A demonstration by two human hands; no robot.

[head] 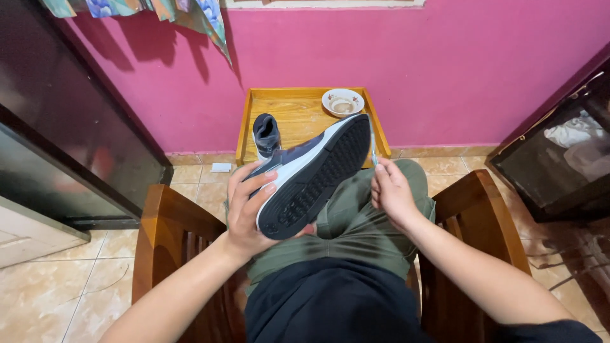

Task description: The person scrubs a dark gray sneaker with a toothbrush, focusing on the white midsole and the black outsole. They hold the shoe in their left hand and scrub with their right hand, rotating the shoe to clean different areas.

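Seated in a wooden armchair (166,228), a person in olive trousers holds a grey sneaker (311,174) over the lap, black sole turned up toward the camera. Left hand (249,209) is closed around the heel end, fingers wrapped over the white midsole edge and thumb under the sole. Right hand (391,190) is pinched shut on a thin toothbrush (373,152), its pale handle rising just beside the toe end of the sole; the bristle end cannot be made out.

Beyond the knees stands a small wooden tray table (375,127) against the pink wall. A second sneaker (267,134) stands upright near the table's left edge, and a shallow flowered bowl (343,101) with pale residue sits at its far right corner. A small white scrap (221,167) lies on the tiled floor by the table's left side.

Judging by its build, the held shoe looks light, with a soft fabric upper and a firmer, grippy rubber sole; the stiff heel and midsole seem the surest places to grasp it, while the upper would give under pressure.
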